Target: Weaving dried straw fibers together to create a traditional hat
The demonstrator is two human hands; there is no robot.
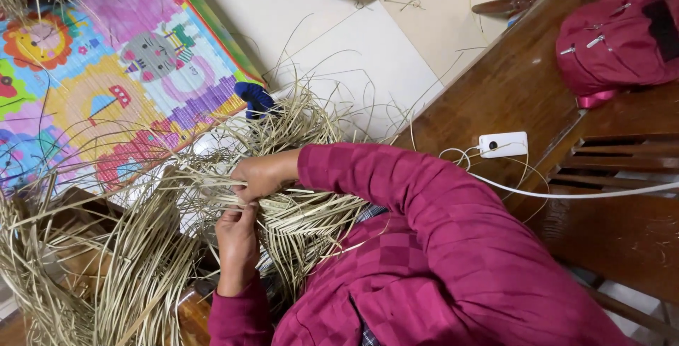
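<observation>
Head view, hands: both hands meet at the middle of a loose mass of pale dry straw strands (212, 204).
Left hand (237, 240): comes up from below, sleeve in dark pink; fingers curled upward into the strands, tips buried in the straw, pinching a few strands just under the other hand.
Right hand (256, 176): reaches in from the right, forearm in a dark pink checked sleeve (396, 190); fingers folded down over a bunch of strands, closed on them. The two hands are touching or nearly so; cannot tell which.
Straw, place: lies across the person's lap and spills to the left and down in long bundles; stray strands stick up toward the floor above.
Straw, state: partly interlaced around the hands, loose and tangled farther out.
Floor mat (120, 63): bright children's play mat with animal pictures, upper left, under the far strands.
Blue object (253, 98): small, dark blue, at the mat's edge just above the straw; kind not clear.
Wooden bench (509, 98): dark brown, on the right.
White power strip (503, 144): lies on the bench, white cable running off right.
Red backpack (619, 38): upper right, on the bench.
</observation>
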